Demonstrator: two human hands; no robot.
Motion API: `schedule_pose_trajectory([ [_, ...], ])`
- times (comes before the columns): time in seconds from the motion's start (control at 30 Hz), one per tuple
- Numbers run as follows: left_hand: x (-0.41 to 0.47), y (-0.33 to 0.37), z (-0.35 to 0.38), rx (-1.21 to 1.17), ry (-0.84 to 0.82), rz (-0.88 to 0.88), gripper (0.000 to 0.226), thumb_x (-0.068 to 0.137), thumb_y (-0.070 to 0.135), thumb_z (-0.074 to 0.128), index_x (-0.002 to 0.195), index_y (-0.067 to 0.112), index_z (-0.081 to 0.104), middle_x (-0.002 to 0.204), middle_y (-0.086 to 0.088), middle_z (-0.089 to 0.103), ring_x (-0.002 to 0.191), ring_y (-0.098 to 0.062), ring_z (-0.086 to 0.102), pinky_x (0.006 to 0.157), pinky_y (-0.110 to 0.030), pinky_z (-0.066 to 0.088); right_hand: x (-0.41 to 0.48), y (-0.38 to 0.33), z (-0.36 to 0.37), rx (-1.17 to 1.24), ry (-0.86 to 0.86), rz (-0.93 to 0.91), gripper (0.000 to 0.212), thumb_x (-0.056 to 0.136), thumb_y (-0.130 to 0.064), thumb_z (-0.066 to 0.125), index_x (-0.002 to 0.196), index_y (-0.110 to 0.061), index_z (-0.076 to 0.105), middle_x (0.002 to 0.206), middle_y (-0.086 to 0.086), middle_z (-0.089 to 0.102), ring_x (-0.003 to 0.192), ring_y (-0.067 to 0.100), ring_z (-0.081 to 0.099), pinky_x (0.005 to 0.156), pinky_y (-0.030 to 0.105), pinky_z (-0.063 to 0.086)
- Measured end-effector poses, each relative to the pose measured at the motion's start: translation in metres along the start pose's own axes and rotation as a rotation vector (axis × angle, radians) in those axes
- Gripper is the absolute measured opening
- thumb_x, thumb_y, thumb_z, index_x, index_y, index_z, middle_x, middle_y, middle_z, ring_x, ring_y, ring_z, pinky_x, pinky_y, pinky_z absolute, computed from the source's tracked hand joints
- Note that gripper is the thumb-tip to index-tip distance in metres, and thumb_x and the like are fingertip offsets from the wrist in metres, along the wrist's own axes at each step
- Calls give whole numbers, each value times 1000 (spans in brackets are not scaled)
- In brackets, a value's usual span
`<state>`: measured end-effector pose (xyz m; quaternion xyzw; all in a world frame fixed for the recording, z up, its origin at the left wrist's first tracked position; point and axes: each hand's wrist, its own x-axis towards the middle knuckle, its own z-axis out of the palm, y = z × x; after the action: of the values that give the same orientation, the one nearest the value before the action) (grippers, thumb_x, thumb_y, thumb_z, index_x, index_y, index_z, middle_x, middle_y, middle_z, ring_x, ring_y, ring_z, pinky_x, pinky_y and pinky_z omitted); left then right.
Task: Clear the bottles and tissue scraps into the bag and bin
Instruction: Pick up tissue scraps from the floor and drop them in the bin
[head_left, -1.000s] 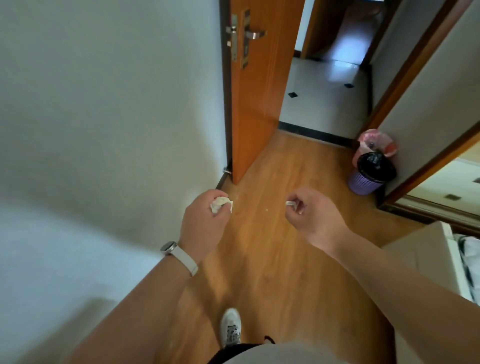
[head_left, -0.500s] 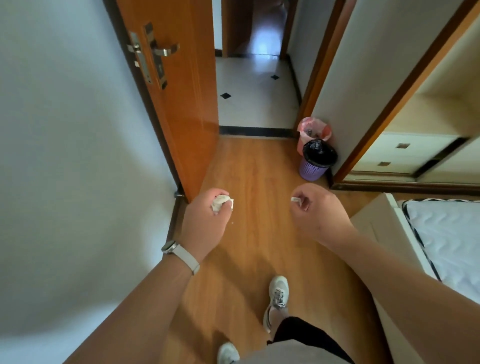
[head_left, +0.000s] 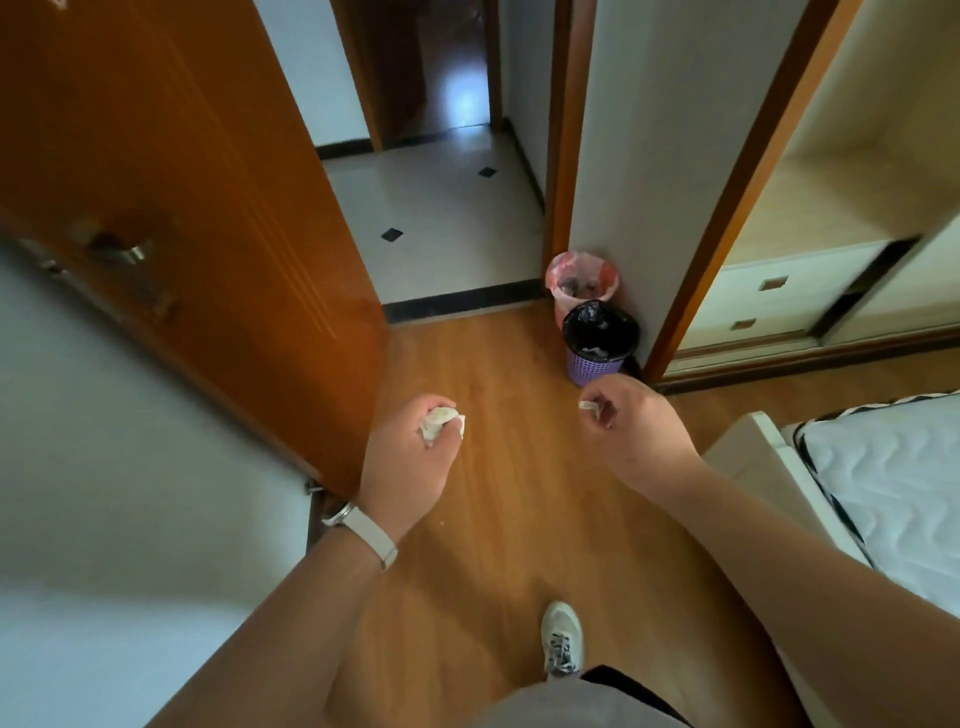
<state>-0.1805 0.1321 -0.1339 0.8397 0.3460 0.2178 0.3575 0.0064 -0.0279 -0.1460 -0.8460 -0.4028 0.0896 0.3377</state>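
Left hand (head_left: 405, 462) gripping crumpled white tissue wad (head_left: 439, 422), right hand (head_left: 636, 426) pinching small white scrap (head_left: 589, 406), black-lined purple bin (head_left: 600, 340) beyond fingers (head_left: 609, 414), wood-plank floor (head_left: 493, 530) beneath.

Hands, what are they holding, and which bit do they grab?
The left hand grips a crumpled tissue wad around its middle, in curled fingers. The right hand pinches a small tissue scrap by one end; the other pokes out.
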Motion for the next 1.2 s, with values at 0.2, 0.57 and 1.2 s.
schedule_pose_trajectory([
  [0.2,75,40,56,30,-51,27,9,92,28,61,102,29,62,90,17,64,82,-4,62,64,-18,52,69,65,-36,-17,57,4,14,89,-17,65,100,-25,64,89,-10,59,76,6,60,67,13,49],
  [0.57,191,71,123,34,-182,63,13,94,28,59,107,30,60,94,16,64,83,-3,61,66,-20,55,139,131,-62,17,111,174,14,91,-17,63,105,-21,63,95,-6,61,80,11,61,70,17,51],
  [1.2,512,12,265,-70,-371,101,13,90,23,63,103,22,65,90,9,65,81,-9,62,69,-31,56,408,219,-48,-225,14,384,13,89,-17,62,99,-25,63,87,-15,54,74,3,56,66,20,49],
])
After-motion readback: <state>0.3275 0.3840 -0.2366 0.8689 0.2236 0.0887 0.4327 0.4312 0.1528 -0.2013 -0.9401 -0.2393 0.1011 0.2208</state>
